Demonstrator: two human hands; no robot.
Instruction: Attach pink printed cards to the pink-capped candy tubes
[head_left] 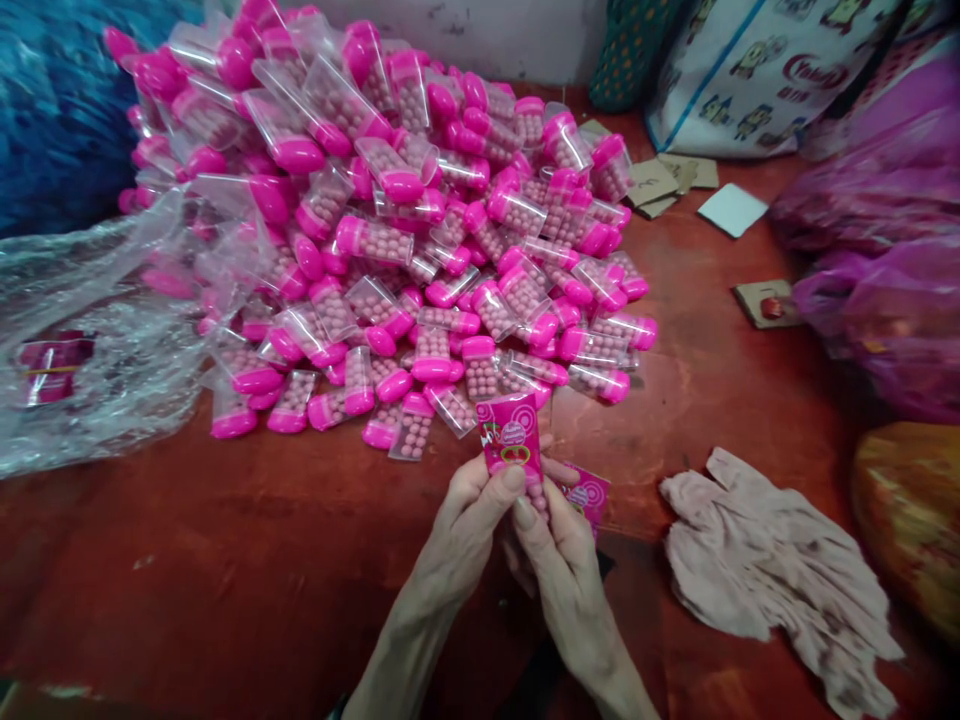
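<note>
My left hand (466,520) and my right hand (559,570) are together near the front of the red surface, both closed on one small candy bottle (535,498). A printed pink sleeve (511,436) covers its far part, and pink candy balls show between my thumbs. My left thumb presses at the sleeve's lower edge. Another printed pink sleeve (589,497) sticks out behind my right fingers; whether they grip it is hidden. Just beyond my hands lies a large heap of clear candy bottles (375,240) with bright pink caps and pink balls inside.
Clear plastic wrap (97,300), with a banded bundle of pink sleeves (56,368), lies at left by a blue plastic bag (67,110). A crumpled pale cloth (772,560) is at right, near purple bags (885,300). Cardboard pieces (652,185) and a white printed bag (750,90) are farther back.
</note>
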